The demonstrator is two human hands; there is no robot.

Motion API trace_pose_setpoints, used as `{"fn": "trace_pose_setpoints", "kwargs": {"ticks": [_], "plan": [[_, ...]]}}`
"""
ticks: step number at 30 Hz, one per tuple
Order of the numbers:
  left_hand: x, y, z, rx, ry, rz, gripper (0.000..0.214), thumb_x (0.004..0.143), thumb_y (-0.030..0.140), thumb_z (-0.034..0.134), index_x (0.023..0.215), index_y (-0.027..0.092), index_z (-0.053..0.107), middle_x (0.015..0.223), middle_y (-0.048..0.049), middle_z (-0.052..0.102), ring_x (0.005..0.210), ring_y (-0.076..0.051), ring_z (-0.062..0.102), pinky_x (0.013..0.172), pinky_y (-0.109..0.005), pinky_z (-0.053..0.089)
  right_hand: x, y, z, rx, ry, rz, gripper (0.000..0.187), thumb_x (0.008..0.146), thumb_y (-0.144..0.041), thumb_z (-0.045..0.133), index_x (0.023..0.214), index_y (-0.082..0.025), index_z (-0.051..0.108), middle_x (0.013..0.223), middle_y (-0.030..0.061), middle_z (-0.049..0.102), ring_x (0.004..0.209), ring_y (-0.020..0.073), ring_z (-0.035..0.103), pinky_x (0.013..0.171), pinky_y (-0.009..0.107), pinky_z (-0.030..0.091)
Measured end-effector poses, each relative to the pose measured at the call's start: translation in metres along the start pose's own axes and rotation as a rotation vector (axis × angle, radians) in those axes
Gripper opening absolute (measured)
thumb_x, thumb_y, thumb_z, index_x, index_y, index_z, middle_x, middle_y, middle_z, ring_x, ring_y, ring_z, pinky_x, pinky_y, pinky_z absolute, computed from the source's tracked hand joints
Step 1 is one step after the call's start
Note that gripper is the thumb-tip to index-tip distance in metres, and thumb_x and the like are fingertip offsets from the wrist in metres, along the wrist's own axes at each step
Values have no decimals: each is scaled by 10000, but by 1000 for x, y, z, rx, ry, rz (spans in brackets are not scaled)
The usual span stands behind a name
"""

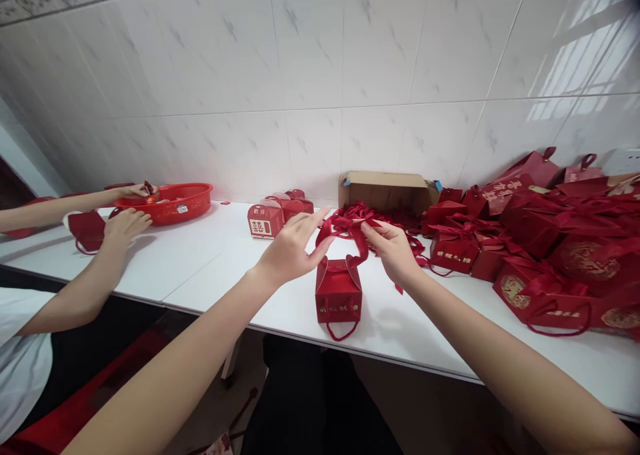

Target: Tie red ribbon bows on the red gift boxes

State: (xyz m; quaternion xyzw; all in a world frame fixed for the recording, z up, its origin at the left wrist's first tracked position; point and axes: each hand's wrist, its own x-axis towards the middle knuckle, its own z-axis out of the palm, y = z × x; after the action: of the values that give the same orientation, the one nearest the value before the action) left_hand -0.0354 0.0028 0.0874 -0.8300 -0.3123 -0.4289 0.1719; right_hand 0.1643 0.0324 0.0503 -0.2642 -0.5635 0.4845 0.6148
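Note:
A small red gift box (pixel 338 288) with gold lettering and a rope handle stands upright on the white table, near its front edge. From its top rises a wide red ribbon (pixel 361 245), looped in the air between both hands. My right hand (pixel 393 245) pinches the ribbon between thumb and fingertips, right of the box. On the other side, my left hand (pixel 293 248) has its fingers stretched out and its thumb apart. Ribbon runs beside that thumb; whether they touch is hard to tell.
Behind lies a cardboard box (pixel 387 187) with loose red ribbons before it. Red gift boxes (pixel 560 268) are heaped at right. Patterned red boxes (pixel 265 222) stand back left. A co-worker's hands (pixel 127 225) are near a red basin (pixel 187 205) and another red box (pixel 86 232).

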Motion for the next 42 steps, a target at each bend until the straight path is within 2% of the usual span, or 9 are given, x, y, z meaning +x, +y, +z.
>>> {"fn": "trace_pose_setpoints", "kwargs": {"ticks": [6, 11, 15, 20, 23, 27, 33, 38, 42], "plan": [[-34, -24, -28, 281, 88, -108, 262, 830, 251, 557, 1078, 170, 558, 731, -15, 620, 737, -167, 604, 772, -310, 495, -21, 9, -48, -75, 166, 84, 264, 690, -441, 714, 758, -188, 684, 774, 35, 672, 790, 182, 628, 745, 321, 495], [-91, -59, -42, 345, -189, -395, 143, 807, 242, 503, 918, 197, 581, 639, 9, 520, 651, -173, 557, 674, -290, 458, -54, 28, -109, -420, 298, 149, 271, 695, -432, 665, 630, -175, 607, 656, 18, 595, 729, 187, 582, 675, 320, 482], [-124, -73, -31, 209, -404, -528, 127, 770, 251, 502, 843, 200, 592, 634, 6, 531, 623, -173, 553, 633, -292, 442, -70, 44, -134, -767, 236, 204, 272, 729, -434, 581, 723, -169, 644, 777, 63, 640, 769, 222, 592, 709, 370, 480], [-106, -50, -5, 168, -320, -530, 138, 785, 307, 544, 801, 224, 653, 886, -48, 667, 921, -242, 599, 916, -451, 360, -61, 40, -113, -968, 293, -46, 412, 797, -474, 487, 1001, -150, 640, 1151, 166, 579, 1052, 287, 546, 836, 432, 466], [-82, -28, 12, -12, -197, -582, 178, 806, 358, 545, 834, 221, 656, 1001, -57, 656, 1023, -240, 572, 937, -422, 382, -51, 33, -81, -874, 131, -75, 390, 860, -467, 427, 996, -168, 638, 1063, 130, 629, 1012, 249, 576, 874, 406, 456], [-66, -9, 33, -322, -225, -630, 263, 761, 395, 611, 952, 216, 621, 1040, -62, 618, 1021, -223, 573, 871, -371, 462, -44, 35, -40, -759, -88, 35, 447, 883, -485, 417, 1195, -202, 567, 979, 79, 614, 764, 178, 618, 744, 339, 493], [-67, 0, 47, -456, -230, -642, 239, 739, 331, 642, 939, 202, 613, 1017, -67, 583, 971, -210, 591, 827, -359, 492, -38, 40, -16, -951, -354, -14, 435, 910, -442, 400, 1264, -249, 564, 838, 46, 482, 755, 165, 542, 795, 339, 449], [-72, 0, 50, -449, -193, -704, 293, 712, 329, 672, 954, 202, 568, 1055, -64, 557, 1016, -213, 565, 852, -354, 472, -39, 37, -14, -1047, -345, 22, 403, 917, -428, 369, 1212, -291, 607, 795, 47, 493, 819, 200, 525, 810, 367, 412], [-75, -1, 54, -529, -193, -905, 472, 665, 392, 708, 1035, 204, 484, 1111, -74, 506, 918, -191, 579, 770, -344, 491, -39, 34, -13, -1138, -239, 33, 426, 852, -497, 467, 1220, -309, 576, 838, 31, 595, 915, 231, 554, 960, 512, 260]]}}
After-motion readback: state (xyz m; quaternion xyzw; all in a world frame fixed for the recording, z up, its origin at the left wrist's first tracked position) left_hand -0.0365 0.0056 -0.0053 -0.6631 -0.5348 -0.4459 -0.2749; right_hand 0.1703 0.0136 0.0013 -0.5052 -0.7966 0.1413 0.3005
